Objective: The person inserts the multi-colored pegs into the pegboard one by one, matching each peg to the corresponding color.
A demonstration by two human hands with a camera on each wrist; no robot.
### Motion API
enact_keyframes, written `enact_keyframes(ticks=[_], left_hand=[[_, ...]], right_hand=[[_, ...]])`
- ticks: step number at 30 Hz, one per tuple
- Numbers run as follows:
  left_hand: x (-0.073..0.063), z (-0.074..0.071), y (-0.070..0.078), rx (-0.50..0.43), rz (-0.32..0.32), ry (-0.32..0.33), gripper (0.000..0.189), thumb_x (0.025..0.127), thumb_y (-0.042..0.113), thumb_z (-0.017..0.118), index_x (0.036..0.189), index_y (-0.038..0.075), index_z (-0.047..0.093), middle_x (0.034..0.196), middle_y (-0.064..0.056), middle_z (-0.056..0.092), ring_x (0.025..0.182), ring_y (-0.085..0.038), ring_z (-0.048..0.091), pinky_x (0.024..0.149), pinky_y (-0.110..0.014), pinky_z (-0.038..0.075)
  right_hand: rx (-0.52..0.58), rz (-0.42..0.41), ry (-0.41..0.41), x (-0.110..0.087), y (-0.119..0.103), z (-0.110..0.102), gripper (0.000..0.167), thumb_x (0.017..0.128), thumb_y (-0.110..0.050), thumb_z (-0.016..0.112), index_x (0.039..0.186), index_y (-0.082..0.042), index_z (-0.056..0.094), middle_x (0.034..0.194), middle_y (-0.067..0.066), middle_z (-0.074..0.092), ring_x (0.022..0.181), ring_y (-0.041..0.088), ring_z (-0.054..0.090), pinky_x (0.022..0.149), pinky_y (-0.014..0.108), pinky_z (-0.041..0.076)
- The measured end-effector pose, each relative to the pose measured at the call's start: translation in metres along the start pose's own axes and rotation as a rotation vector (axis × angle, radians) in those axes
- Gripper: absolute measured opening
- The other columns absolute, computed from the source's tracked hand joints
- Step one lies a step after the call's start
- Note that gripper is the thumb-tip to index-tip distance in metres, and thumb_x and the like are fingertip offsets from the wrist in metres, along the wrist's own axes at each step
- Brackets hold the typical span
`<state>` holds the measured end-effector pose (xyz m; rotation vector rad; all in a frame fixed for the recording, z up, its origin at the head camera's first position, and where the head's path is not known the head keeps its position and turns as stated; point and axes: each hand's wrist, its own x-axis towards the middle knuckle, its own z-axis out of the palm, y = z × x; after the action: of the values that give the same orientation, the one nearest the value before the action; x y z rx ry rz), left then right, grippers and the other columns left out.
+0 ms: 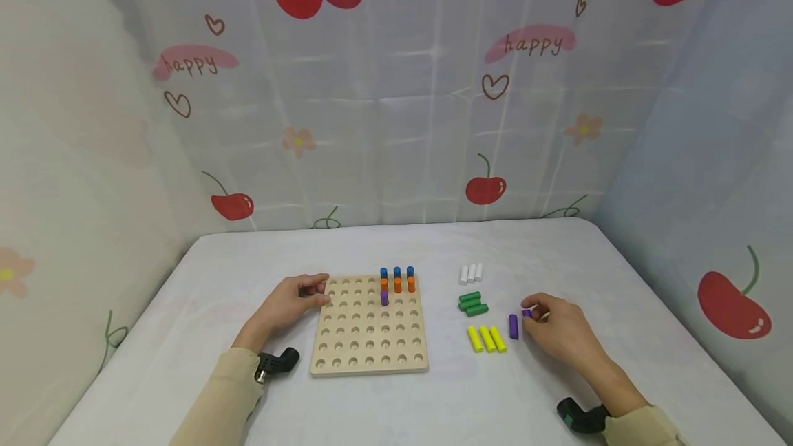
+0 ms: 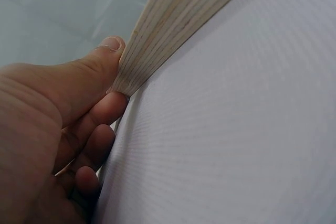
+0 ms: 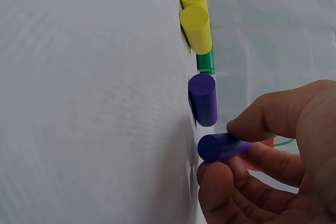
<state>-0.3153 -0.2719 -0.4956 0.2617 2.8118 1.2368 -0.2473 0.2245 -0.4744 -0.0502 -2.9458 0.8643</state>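
A square wooden pegboard (image 1: 372,372) with rows of round holes lies on the table. My left hand (image 1: 296,303) grips its far left corner, the thumb on the board's edge (image 2: 157,30) and a finger against it from the other side. Blue pegs (image 1: 397,272), orange pegs (image 1: 398,285) and one purple peg (image 1: 385,299) stand upright in holes near the far right corner. Off to the right, my right hand (image 1: 560,330) pinches a purple peg (image 3: 218,147) between thumb and fingers, close over the tabletop. Beside it lies another purple peg (image 1: 513,327).
Between board and right hand lie loose pegs in groups: white pegs (image 1: 471,273) at the back, green pegs (image 1: 473,303) in the middle, yellow pegs (image 1: 487,338) nearer. A white cloth covers the table (image 1: 260,253). A cherry-print curtain (image 1: 396,122) hangs behind it.
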Motion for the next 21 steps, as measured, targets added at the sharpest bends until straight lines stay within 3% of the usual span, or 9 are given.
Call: enact_keyframes(ticks=[21], left_hand=[[-0.001, -0.001, 0.001, -0.01, 0.004, -0.006, 0.054, 0.092, 0.029, 0.079, 0.142, 0.012, 0.064, 0.104, 0.0, 0.067, 0.099, -0.018, 0.055, 0.092, -0.035, 0.045]], right_hand=[[0.077, -0.078, -0.038, -0.003, -0.03, -0.002, 0.032, 0.091, -0.011, 0.071, 0.121, -0.002, 0.07, 0.106, 0.011, 0.069, 0.091, 0.024, 0.062, 0.071, 0.035, 0.058]])
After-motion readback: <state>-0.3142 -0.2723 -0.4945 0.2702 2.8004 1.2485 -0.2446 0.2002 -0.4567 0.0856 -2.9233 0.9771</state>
